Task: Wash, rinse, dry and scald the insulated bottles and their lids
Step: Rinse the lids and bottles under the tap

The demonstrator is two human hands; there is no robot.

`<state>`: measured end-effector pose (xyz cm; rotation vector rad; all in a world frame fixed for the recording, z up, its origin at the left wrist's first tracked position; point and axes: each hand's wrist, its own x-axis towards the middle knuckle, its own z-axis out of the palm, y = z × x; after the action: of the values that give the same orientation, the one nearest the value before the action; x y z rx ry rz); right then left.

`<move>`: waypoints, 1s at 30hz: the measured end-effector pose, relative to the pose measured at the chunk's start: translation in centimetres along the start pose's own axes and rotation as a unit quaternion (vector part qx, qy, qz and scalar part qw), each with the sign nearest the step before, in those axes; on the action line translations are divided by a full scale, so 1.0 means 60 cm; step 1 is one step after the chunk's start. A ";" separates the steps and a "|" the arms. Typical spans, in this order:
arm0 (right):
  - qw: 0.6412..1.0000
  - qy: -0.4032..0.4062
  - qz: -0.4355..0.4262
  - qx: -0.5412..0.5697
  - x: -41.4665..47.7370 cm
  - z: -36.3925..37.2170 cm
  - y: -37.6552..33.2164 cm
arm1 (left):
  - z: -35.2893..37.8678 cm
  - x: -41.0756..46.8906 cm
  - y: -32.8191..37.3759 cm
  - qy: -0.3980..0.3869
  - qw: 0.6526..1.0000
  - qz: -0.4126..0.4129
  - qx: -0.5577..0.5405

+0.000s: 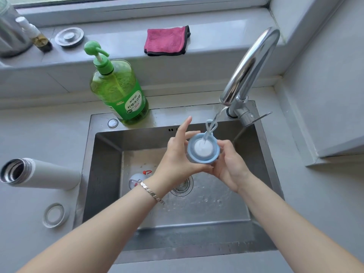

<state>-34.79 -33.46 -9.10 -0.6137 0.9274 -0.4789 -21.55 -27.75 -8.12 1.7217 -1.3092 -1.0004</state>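
Note:
A light blue bottle lid [202, 150] with a white centre is held over the steel sink [110, 158], open side up, under the running water from the tap [254, 66]. My left hand [177, 156] grips its left side with the index finger stretched out upward. My right hand [230, 166] cups and grips it from the right and below. A blue loop strap on the lid sticks up into the stream. A white insulated bottle [39, 174] without a lid stands on the counter at the left. A white ring-shaped lid part [54, 214] lies in front of it.
A green dish soap pump bottle [118, 91] stands at the sink's back edge. A pink cloth [167, 41] lies on the window ledge, beside a metal sink plug [69, 37] and a small spray bottle [37, 36]. A white and red object [140, 177] lies in the basin near the drain [182, 187].

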 end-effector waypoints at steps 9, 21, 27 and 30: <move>0.998 0.021 -0.044 -0.026 -0.011 -0.020 0.010 | 0.007 0.005 0.005 -0.035 0.999 -0.013 -0.017; 0.898 0.045 -0.140 -0.415 -0.044 0.000 0.021 | -0.028 0.015 0.039 -0.078 0.912 -0.390 -0.102; 0.935 0.085 -0.140 -0.314 -0.034 -0.012 0.022 | -0.015 0.039 0.054 -0.111 0.932 -0.334 -0.086; 0.986 0.047 -0.086 -0.134 -0.016 -0.024 0.016 | -0.025 0.035 0.048 -0.090 0.931 -0.324 -0.142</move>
<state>-36.39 -32.56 -9.84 -0.9273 1.0420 -0.5453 -20.98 -30.21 -5.23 1.8956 -0.6374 -1.6613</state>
